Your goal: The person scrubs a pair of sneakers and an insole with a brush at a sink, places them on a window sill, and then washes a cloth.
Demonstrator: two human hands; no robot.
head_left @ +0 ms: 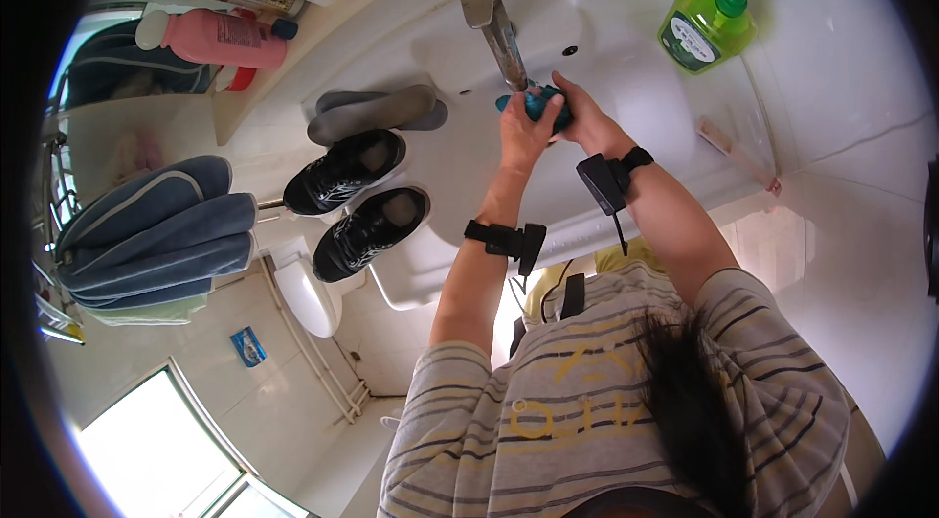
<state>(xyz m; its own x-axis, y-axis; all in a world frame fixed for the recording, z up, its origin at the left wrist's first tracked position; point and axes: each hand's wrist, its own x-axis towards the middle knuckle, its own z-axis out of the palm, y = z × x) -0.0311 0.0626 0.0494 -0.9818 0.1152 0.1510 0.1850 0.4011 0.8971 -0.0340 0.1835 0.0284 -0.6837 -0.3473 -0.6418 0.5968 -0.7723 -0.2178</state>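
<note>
Under the spout of the metal tap (494, 24), both my hands are together over the white washbasin (460, 195). Closed around a small teal object (538, 105) are the fingers of my left hand (526, 138). My right hand (585, 119) grips the same object from the other side. Its kind is hidden by the fingers, though its surface looks glossy or wet. To the left, a pair of black sneakers (367, 225) with white markings rests on the basin's side ledge. Grey insoles (377, 115) lie just beyond them.
A green pump bottle (709, 24) stands at the basin's far right corner. Pink bottle (220, 39) and other containers crowd the shelf at upper left. Blue-grey towels (161, 234) hang at left. A toilet (308, 288) sits below the sneakers. Both wrists wear black strapped devices.
</note>
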